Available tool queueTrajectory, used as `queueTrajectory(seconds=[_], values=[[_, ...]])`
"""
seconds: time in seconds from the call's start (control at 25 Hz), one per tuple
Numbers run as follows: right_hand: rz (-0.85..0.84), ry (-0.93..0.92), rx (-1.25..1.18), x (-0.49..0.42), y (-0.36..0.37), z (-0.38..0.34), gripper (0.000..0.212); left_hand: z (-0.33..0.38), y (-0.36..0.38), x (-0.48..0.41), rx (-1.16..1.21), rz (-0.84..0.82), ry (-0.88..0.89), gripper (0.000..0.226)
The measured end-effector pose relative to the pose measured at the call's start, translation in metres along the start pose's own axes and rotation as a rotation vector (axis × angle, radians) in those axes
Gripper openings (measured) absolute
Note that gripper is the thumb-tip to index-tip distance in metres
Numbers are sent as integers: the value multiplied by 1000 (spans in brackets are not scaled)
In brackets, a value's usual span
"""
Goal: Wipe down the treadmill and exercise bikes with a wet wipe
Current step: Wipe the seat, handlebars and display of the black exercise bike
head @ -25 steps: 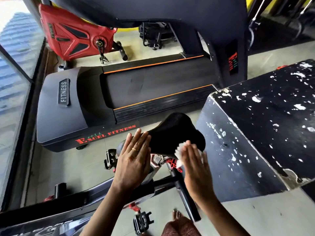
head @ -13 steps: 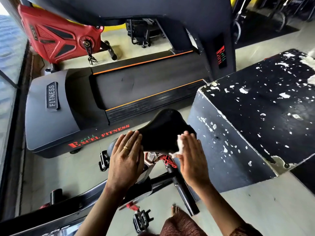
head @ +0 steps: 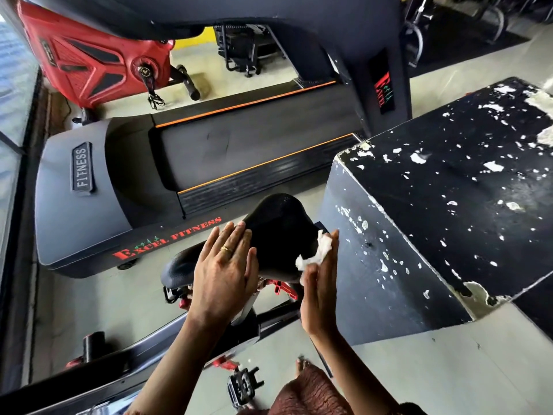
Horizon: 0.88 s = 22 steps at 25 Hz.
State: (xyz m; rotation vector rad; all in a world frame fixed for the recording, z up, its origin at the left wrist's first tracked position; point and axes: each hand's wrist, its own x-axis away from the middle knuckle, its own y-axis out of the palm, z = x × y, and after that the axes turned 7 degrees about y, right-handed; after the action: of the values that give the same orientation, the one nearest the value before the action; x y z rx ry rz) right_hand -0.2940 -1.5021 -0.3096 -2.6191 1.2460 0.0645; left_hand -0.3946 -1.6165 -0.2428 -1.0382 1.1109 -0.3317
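Black box [head: 374,265] stands close right of the saddle [head: 278,232]; left side open.

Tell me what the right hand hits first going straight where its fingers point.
Likely the chipped black box: the right hand, pressing the wipe to the saddle, points up the gap beside it; depth unclear.

One wide-angle camera rides on the person's head, facing forward and steeply down. It sits close above the left hand [head: 223,275] and right hand [head: 320,290] at the bike saddle [head: 278,232] in the near centre, while the treadmill [head: 209,163] stretches across the far floor [head: 89,310], its edges bowed by the lens.
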Motion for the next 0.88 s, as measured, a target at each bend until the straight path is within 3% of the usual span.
queueTrajectory(seconds=[0.12,0.2,0.32,0.52,0.68,0.88], values=[[-50,208,-103,-32,-14,-18,46,0,2,-6,-8,-46,-64,42],[-265,350,120,-74,-25,-31,30,2,4,-7,-26,-54,-95,42],[-496,467,380,-117,-20,-49,35,3,6,-6,-33,-41,-119,40],[-567,579,212,-97,-48,-40,38,6,4,-12,-18,-71,-169,40],[-677,499,418,-133,-25,-46,25,7,-3,-25,-42,-108,-202,37],[-806,203,780,-181,28,-66,31,-2,-8,-30,-83,-174,-335,31]])
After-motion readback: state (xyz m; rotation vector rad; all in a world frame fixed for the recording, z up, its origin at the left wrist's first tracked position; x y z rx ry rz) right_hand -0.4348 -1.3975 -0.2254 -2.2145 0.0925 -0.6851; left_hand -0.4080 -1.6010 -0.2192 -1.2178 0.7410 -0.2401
